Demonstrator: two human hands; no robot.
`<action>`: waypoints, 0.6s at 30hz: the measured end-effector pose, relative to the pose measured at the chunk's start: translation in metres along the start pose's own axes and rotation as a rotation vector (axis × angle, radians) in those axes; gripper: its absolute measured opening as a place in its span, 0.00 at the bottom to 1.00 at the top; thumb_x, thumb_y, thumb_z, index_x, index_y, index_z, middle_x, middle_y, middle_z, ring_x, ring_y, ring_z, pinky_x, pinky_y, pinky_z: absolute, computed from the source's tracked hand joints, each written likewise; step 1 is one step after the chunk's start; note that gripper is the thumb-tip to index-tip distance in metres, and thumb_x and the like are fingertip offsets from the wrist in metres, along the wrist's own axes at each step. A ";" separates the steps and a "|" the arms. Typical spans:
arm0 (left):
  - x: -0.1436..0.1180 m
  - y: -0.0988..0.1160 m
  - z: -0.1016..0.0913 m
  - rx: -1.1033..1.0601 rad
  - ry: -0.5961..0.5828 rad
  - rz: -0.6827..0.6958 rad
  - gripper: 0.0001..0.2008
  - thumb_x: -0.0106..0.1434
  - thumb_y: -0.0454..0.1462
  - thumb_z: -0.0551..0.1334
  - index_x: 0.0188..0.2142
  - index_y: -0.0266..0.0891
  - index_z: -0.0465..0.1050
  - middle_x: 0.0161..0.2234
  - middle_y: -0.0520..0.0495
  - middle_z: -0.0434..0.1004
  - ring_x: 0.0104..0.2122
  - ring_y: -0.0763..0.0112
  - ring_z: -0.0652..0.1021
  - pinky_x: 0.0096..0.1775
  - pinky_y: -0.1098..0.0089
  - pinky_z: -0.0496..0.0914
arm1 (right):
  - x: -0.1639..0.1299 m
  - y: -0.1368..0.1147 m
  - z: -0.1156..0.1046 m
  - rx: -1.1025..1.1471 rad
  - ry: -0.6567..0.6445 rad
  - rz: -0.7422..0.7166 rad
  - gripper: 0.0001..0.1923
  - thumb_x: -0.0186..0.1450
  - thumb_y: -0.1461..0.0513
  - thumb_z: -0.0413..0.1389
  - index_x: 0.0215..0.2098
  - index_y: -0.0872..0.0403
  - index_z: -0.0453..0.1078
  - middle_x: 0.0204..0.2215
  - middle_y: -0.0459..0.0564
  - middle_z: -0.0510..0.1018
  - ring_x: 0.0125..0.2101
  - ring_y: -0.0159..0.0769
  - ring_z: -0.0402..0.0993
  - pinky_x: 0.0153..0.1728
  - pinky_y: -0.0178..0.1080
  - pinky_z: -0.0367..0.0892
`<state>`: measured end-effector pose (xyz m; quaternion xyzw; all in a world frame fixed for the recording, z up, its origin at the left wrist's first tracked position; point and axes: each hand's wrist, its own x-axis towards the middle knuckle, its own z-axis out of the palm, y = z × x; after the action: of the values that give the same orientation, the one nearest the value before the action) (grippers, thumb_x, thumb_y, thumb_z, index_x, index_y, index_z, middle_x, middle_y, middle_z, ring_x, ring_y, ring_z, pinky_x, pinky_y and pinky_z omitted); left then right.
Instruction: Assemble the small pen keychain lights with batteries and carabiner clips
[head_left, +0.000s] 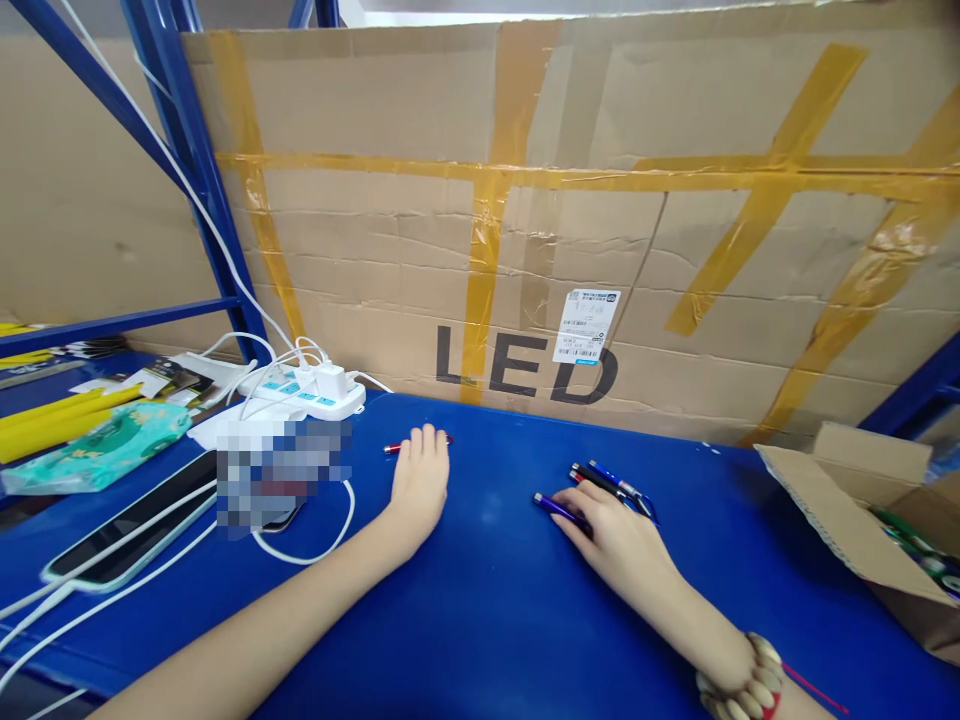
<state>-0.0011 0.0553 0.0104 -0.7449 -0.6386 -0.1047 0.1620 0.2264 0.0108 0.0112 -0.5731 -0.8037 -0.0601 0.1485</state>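
My left hand (421,482) lies palm down on the blue tabletop with its fingers stretched forward. It rests over a slim red pen-like tube (393,449), whose silver-tipped end sticks out to the left; the middle is hidden under the fingers. My right hand (611,525) has thumb and fingers closed around a purple pen-like tube (553,508) with a silver tip, held low over the table. Just beyond those fingers lie similar tubes side by side: a blue one (606,474), a black one (589,474) and a red one, partly covered by the hand.
A white power strip (330,400) with plugs and cables stands back left. Nearby are a phone (139,520) and a green patterned pouch (112,445). An open cardboard box (847,520) of small items stands right. A large taped cardboard panel (375,270) walls off the back.
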 end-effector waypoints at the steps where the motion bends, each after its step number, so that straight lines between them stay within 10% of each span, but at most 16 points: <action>1: 0.002 -0.005 0.001 0.067 -0.029 -0.066 0.19 0.58 0.22 0.48 0.48 0.26 0.64 0.46 0.32 0.67 0.46 0.53 0.68 0.44 0.60 0.62 | 0.001 0.003 0.000 -0.032 0.011 0.010 0.08 0.63 0.61 0.51 0.38 0.50 0.71 0.38 0.49 0.77 0.41 0.41 0.73 0.33 0.37 0.69; 8: 0.005 -0.016 0.001 0.080 -0.116 -0.116 0.16 0.60 0.21 0.46 0.42 0.26 0.68 0.40 0.31 0.71 0.42 0.54 0.71 0.41 0.60 0.64 | 0.004 0.025 0.008 -0.192 0.084 0.094 0.08 0.61 0.64 0.53 0.37 0.50 0.72 0.34 0.49 0.77 0.36 0.41 0.73 0.29 0.37 0.66; 18: -0.018 0.022 -0.004 -0.425 -0.118 0.408 0.07 0.65 0.31 0.50 0.41 0.37 0.65 0.40 0.44 0.70 0.38 0.62 0.70 0.39 0.63 0.64 | 0.007 0.008 0.004 0.123 0.240 -0.060 0.12 0.65 0.61 0.47 0.45 0.52 0.68 0.41 0.53 0.71 0.42 0.40 0.68 0.41 0.43 0.67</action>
<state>0.0174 0.0348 0.0049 -0.8800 -0.4477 -0.1579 -0.0170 0.2314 0.0211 0.0095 -0.5272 -0.7991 -0.0834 0.2766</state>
